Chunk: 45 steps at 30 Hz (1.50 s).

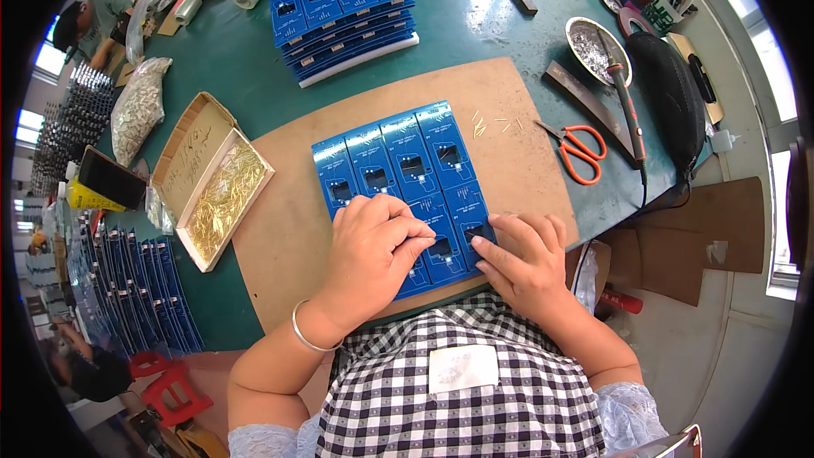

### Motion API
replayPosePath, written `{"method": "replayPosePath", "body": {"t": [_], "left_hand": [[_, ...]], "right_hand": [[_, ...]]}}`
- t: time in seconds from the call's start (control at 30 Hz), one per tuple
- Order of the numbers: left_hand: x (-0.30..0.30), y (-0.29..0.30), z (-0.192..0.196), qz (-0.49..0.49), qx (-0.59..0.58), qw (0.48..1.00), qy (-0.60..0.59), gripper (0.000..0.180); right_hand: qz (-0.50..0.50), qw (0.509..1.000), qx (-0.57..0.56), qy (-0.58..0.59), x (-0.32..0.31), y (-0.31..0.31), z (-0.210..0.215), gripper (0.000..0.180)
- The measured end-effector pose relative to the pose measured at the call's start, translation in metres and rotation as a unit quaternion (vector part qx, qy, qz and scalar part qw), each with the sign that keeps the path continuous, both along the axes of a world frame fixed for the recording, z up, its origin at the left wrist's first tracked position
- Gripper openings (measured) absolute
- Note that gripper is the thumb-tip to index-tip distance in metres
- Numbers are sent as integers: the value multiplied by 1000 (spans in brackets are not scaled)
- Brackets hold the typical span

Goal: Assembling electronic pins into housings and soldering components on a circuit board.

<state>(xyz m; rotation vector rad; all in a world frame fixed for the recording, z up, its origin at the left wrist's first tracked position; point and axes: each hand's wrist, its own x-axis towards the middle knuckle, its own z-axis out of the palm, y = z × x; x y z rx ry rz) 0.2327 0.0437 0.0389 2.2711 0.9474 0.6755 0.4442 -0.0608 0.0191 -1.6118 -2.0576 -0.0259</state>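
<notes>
A blue panel of joined circuit boards (392, 142) with dark square cut-outs lies on a brown board (280, 203) in front of me. My left hand (377, 250) hovers over its near rows, thumb and forefinger pinched together. Whatever sits in that pinch is too small to make out. My right hand (530, 263) rests at the panel's near right corner, thumb and fingers apart, the thumb tip by a cut-out. To the left, an open cardboard box (241, 222) holds many thin brass-coloured pins (222, 203). Several loose pins (480, 126) lie beyond the panel's right side.
Orange-handled scissors (583, 155), a metal bar (589, 106), a soldering iron (629, 110) and a bowl of silvery scraps (587, 38) are on the right. Stacked blue panels (343, 21) stand at the back. A phone (112, 178) and bagged parts (140, 110) lie left. Other people sit at far left.
</notes>
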Motion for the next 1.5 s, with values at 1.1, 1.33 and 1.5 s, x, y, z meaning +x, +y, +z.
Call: {"method": "replayPosePath", "body": {"t": [1.1, 1.33, 1.5], "left_hand": [[-38, -19, 6, 44, 153, 982, 99, 59], [-158, 65, 16, 304, 297, 875, 232, 12], [-180, 75, -6, 300, 233, 883, 277, 9]], "right_hand": [[30, 997, 39, 61, -1, 3, -21, 29], [19, 996, 67, 52, 0, 3, -24, 31], [28, 996, 59, 63, -4, 8, -21, 31]]}}
